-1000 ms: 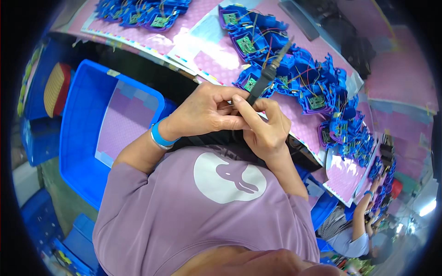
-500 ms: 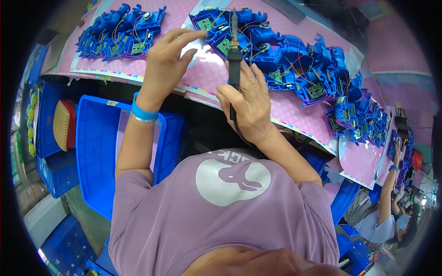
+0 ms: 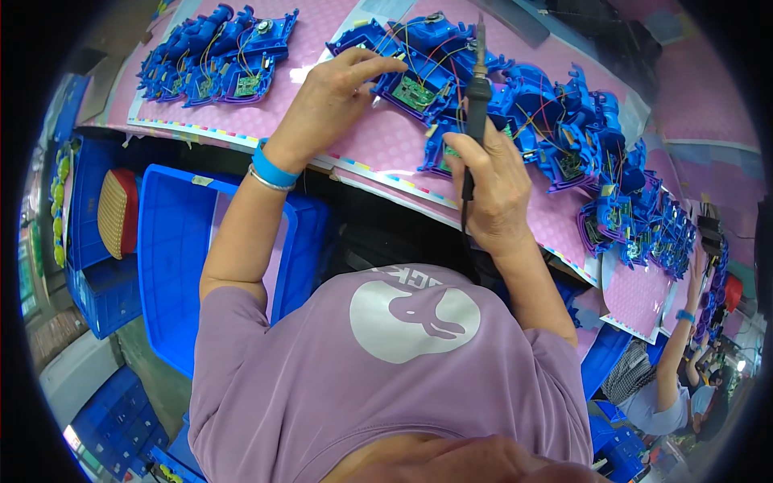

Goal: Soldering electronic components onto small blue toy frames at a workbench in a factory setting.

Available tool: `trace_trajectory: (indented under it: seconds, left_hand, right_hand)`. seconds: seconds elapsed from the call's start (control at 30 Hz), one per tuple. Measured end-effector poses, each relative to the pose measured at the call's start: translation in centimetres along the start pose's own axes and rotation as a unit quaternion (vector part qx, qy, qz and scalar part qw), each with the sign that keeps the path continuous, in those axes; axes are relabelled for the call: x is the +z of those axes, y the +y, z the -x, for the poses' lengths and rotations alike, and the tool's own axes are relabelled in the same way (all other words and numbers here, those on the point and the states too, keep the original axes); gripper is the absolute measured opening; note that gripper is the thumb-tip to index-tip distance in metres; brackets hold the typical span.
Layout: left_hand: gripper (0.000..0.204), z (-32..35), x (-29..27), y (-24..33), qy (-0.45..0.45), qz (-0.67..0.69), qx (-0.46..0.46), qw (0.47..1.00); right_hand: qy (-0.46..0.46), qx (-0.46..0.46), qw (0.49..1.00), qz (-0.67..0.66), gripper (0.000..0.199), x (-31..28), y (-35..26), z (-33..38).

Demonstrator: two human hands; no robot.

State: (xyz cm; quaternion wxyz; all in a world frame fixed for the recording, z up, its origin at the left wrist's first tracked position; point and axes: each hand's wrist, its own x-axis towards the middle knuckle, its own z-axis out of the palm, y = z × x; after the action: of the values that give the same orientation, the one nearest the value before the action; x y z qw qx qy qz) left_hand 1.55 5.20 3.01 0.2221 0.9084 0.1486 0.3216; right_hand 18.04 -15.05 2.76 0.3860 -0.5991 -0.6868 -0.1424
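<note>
My R hand (image 3: 503,193) has the soldering iron (image 3: 477,101), fingers wrapped round the dark handle, thumb along the near side. Tip points away from me, twd the far side of the counter (image 3: 366,143). It crosses my view of the parts, so can't tell if it's touching any. The cord (image 3: 465,224) hangs from the handle's near end, by my palm.

My L hand (image 3: 326,103) is out over the counter at the blue housing (image 3: 437,74) w/ the green circuit board (image 3: 413,92). Index reaches to the housing's edge nr the board; other fingers are curled & part hidden, can't tell if they're clamped on it or just resting. That housing lies in front of me, board face up, L of the iron.

More wired housings (image 3: 600,145) run off in a curved row to the R, packed close; a separate bunch (image 3: 213,68) sits to the L, well apart. On my L wrist: blue band (image 3: 275,171) + silver bangle (image 3: 268,182). Big blue bin (image 3: 173,258) stands below the counter, L side. Far R, a co-worker (image 3: 656,406) has an arm up twd the parts there.
</note>
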Motion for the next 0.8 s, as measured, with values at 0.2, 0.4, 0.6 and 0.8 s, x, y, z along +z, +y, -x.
trace_trajectory:
  seconds: [0.2,0.4,0.6,0.8]
  left_hand:
    - [0.049,2.9,-0.8,3.7,-0.017,-0.018,-0.078,0.997]
    - [0.054,5.1,-2.2,7.9,-0.03,0.082,-0.107,0.99]
    - [0.032,4.2,-4.7,3.0,0.096,-0.061,-0.061,0.992]
    - [0.031,3.2,-4.4,-5.0,0.056,-0.243,-0.054,0.967]
  right_hand:
    - [-0.034,0.007,0.999,-0.008,0.047,-1.6,0.8,-0.5]
    - [-0.065,0.007,0.998,0.023,0.045,-2.8,2.2,-0.2]
    - [-0.053,0.001,0.998,0.03,0.038,-2.7,2.4,0.1]
    - [-0.026,-0.016,0.999,0.027,0.031,-2.3,2.4,1.0]
